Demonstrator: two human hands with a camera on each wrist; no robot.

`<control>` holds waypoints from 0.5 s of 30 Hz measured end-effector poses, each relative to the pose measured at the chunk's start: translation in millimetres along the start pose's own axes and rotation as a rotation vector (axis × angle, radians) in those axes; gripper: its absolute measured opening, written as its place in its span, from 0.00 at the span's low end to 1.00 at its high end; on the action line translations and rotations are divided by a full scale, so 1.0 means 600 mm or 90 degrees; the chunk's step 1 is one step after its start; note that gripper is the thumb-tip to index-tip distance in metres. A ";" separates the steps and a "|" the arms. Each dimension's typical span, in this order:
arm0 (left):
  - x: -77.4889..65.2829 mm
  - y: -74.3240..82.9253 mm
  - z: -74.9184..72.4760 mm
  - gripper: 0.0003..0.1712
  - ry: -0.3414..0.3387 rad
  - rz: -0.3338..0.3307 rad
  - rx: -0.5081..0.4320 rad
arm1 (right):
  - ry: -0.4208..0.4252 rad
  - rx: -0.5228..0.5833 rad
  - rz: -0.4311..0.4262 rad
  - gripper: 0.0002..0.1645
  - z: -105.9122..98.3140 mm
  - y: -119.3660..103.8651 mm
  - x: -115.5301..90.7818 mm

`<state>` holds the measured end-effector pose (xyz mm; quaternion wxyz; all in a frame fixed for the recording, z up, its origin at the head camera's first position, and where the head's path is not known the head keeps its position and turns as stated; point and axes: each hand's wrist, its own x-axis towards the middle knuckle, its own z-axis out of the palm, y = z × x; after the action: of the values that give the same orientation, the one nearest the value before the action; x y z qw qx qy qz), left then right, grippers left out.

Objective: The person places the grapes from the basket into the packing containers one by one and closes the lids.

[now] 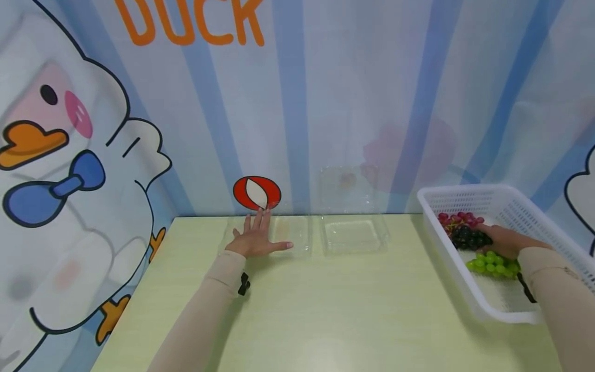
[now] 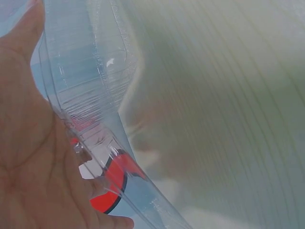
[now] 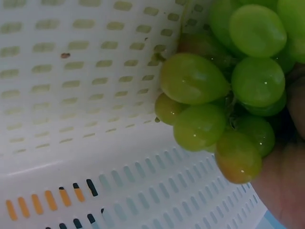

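In the head view my left hand [image 1: 254, 239] lies with fingers spread at a clear plastic clamshell box [image 1: 299, 232] by the table's back edge. The left wrist view shows its palm beside the clear plastic wall [image 2: 78, 71]. My right hand [image 1: 506, 241] reaches into a white basket [image 1: 483, 305], fingertips right at a bunch of black grapes [image 1: 467, 237]. Green grapes [image 1: 492, 264] lie just below that hand and show close to its palm in the right wrist view. Red grapes [image 1: 457, 219] are behind the black ones. I cannot tell whether the right fingers grip the black bunch.
A second clear box [image 1: 353, 236] stands right of the first, its lid [image 1: 346, 188] raised against the printed curtain [image 1: 321, 103]. The curtain runs along the back of the pale table [image 1: 334, 310]. The basket has high, slotted sides and stands at the table's right.
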<state>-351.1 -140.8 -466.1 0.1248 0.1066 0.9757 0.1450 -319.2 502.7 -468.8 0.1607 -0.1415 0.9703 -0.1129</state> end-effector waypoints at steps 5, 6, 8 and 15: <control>0.000 0.000 -0.001 0.75 -0.004 0.002 0.002 | -0.008 0.001 0.011 0.42 0.000 -0.001 -0.001; 0.000 0.000 -0.001 0.75 -0.006 0.001 0.002 | -0.008 0.000 0.013 0.42 0.000 -0.001 -0.001; 0.001 0.000 0.000 0.75 -0.008 -0.001 0.001 | -0.007 -0.001 0.013 0.42 0.001 -0.001 -0.001; 0.000 0.002 -0.003 0.75 -0.002 -0.001 -0.011 | 0.004 -0.013 0.003 0.39 -0.010 -0.004 -0.004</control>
<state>-351.3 -140.0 -464.0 0.1272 0.1051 0.9743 0.1532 -318.3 502.0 -462.2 0.1565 -0.1406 0.9721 -0.1033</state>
